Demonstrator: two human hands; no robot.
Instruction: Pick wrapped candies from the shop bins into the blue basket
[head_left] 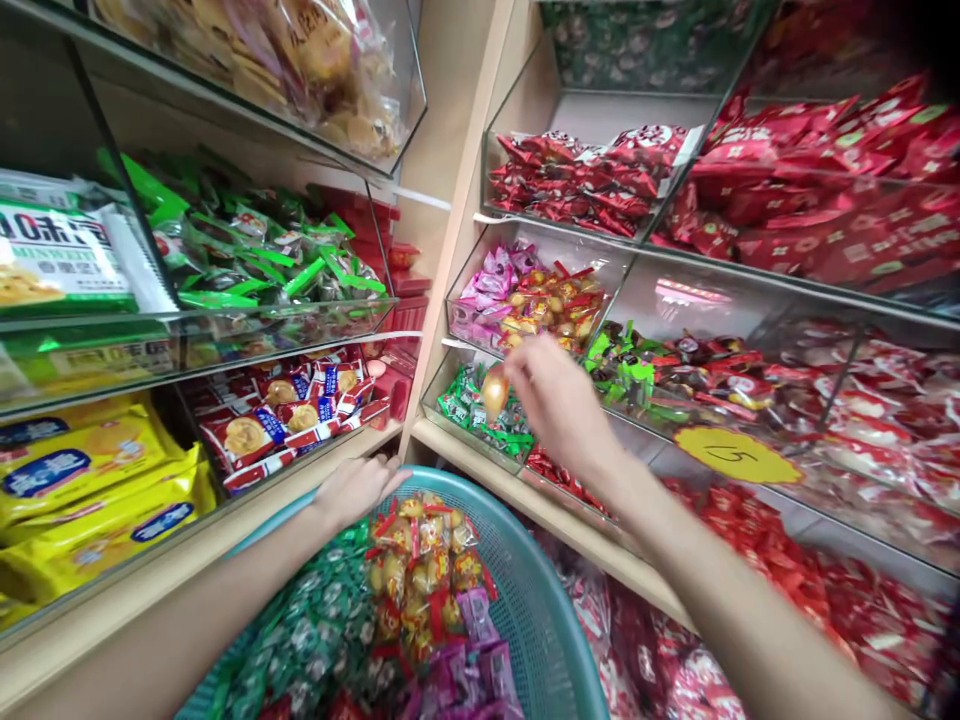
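The golden candy (495, 391) hangs from the pinched fingers of the right hand (556, 395), in front of green shelf candies (463, 396). The left hand (356, 488) has its fingers curled on the rim of the basket (521, 590).

On the left shelves (75, 625), yellow packets (124, 440) lie beside red packets (259, 430); above these are green packets (292, 265). On the right, a yellow tag (737, 455) shows the number 15.

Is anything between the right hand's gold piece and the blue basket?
The clear tray's front wall and wooden shelf edge lie between the gold piece and basket in view; whether they block it, I can't tell.
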